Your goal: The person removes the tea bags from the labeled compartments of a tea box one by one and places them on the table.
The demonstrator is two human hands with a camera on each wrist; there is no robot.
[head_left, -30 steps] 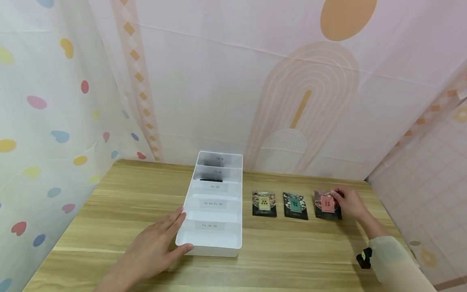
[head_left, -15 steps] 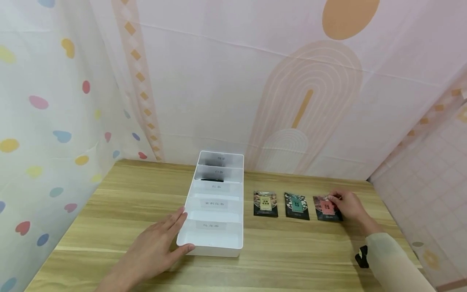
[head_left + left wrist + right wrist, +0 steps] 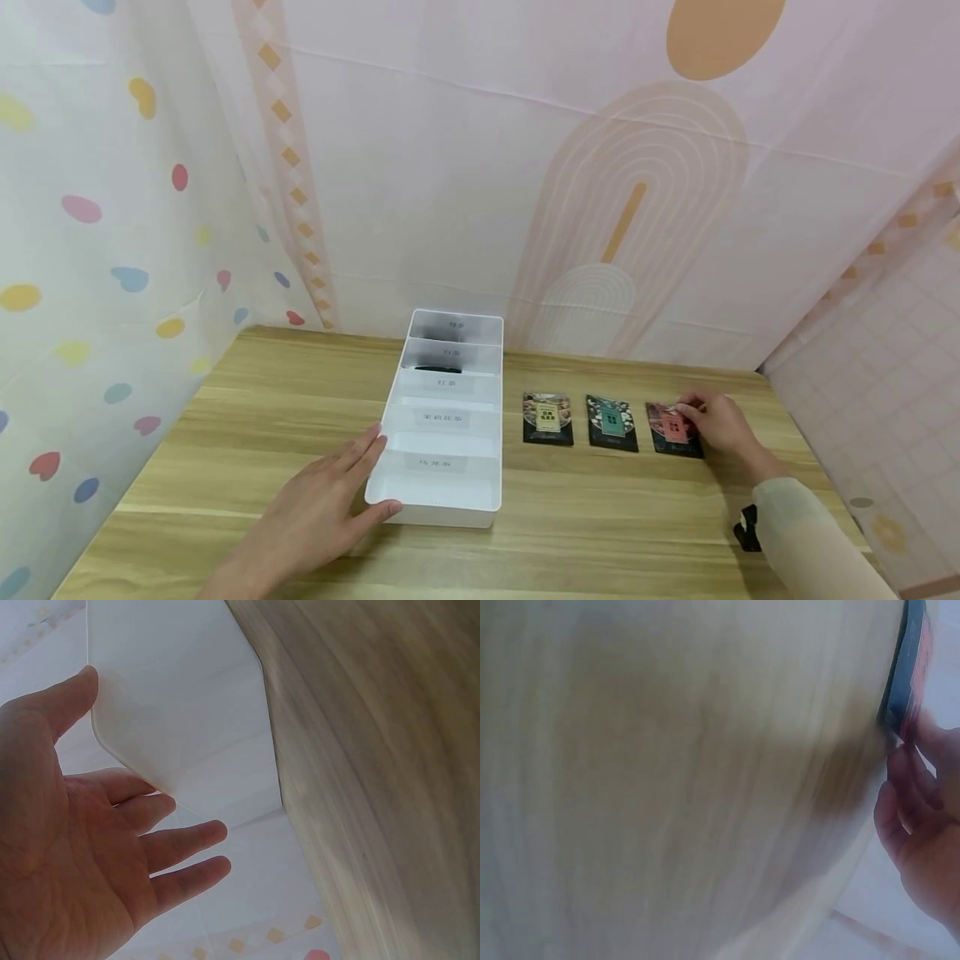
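Note:
A white compartment box (image 3: 435, 492) with printed labels stands on the wooden table. My left hand (image 3: 311, 508) rests along its left near corner, thumb at the front rim and fingers along the side. In the left wrist view, the fingers of my left hand (image 3: 97, 832) are spread and fairly straight against the box (image 3: 187, 712). To the right lie three tea packets: yellow-labelled (image 3: 547, 419), green-labelled (image 3: 612, 422) and red-labelled (image 3: 675, 430). My right hand (image 3: 720, 425) pinches the red-labelled packet by its upper right edge. The right wrist view shows thumb and curled fingers at that packet (image 3: 907, 675).
Something dark lies in a rear compartment of the box. A patterned curtain (image 3: 420, 183) hangs behind the table (image 3: 570, 533), with others at both sides. A black device (image 3: 747, 528) is attached at the right sleeve.
The red-labelled packet has shifted slightly toward me, with my right hand still at its edge. My left hand stays on the box. The head view has shifted a little.

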